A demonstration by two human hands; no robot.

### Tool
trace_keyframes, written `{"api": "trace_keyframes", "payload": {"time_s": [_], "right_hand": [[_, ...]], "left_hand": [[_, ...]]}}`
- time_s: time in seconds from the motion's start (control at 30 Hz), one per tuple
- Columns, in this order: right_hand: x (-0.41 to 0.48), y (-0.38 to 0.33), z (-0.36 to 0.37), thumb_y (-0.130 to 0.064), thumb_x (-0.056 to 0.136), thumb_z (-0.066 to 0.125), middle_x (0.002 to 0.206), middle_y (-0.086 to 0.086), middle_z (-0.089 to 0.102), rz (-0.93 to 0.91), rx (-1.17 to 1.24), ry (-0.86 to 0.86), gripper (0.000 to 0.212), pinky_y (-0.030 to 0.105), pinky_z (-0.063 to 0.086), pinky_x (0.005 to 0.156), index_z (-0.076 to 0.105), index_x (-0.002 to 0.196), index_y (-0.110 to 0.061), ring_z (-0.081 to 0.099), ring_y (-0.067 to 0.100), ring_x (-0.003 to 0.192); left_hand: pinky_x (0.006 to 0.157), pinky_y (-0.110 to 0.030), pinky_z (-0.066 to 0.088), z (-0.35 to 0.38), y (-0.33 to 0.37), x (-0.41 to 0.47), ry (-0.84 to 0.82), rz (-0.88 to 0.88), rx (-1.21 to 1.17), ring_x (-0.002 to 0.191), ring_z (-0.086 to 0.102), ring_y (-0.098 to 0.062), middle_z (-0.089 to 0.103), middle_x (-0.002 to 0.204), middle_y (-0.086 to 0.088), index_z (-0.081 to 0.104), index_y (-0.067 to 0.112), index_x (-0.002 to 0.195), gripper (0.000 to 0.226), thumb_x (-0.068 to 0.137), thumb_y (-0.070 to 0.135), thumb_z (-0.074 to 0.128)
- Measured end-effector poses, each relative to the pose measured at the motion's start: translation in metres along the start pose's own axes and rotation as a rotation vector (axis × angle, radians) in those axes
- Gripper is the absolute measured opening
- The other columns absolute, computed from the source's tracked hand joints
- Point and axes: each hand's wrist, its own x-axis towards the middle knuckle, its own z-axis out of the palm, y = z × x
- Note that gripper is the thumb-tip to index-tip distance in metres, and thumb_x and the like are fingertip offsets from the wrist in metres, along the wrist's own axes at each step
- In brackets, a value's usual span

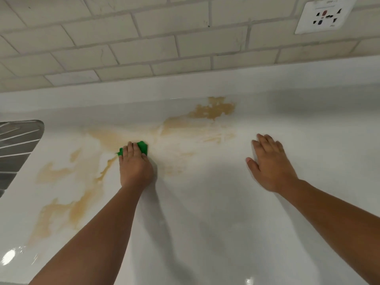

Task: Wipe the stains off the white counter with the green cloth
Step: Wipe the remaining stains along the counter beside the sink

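Note:
The white counter (216,212) carries tan stains: a dark patch at the back (213,111), smears to the left (53,172) and a long streak at the lower left (80,206). My left hand (134,165) lies on top of the small bunched green cloth (143,147), fingers curled over it and pressing it onto the counter at the edge of a stain. Only the far and left edges of the cloth show past my fingers. My right hand (269,163) rests flat on the counter to the right, fingers spread, holding nothing.
A ribbed steel drainboard (16,147) juts in at the left edge. The white raised back edge of the counter (185,85) meets a tiled wall (144,38). A wall socket (324,15) sits at the upper right.

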Motion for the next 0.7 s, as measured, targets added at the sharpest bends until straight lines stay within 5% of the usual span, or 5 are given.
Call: {"api": "trace_keyframes", "payload": {"time_s": [0.4,0.7], "right_hand": [[0.001,0.002,0.0,-0.052,0.095,0.02,0.16,0.011,0.024,-0.002,0.018,0.002,0.069,0.048,0.012,0.121,0.034,0.148,-0.009,0.014,0.028,0.149],[-0.003,0.002,-0.002,-0.053,0.096,0.016,0.162,0.01,0.02,0.002,0.031,-0.023,0.071,0.046,0.01,0.122,0.029,0.151,-0.01,0.01,0.026,0.15]], "left_hand": [[0.123,-0.032,0.006,0.018,0.091,-0.01,-0.199,0.89,-0.093,0.15,0.009,-0.014,0.023,0.16,-0.001,0.028,0.012,0.152,0.056,0.099,0.029,0.024],[0.122,-0.036,0.013,0.002,0.032,-0.074,-0.211,0.984,-0.155,0.149,0.017,-0.015,0.027,0.159,0.0,0.034,0.011,0.15,0.05,0.101,0.02,0.037]]}}
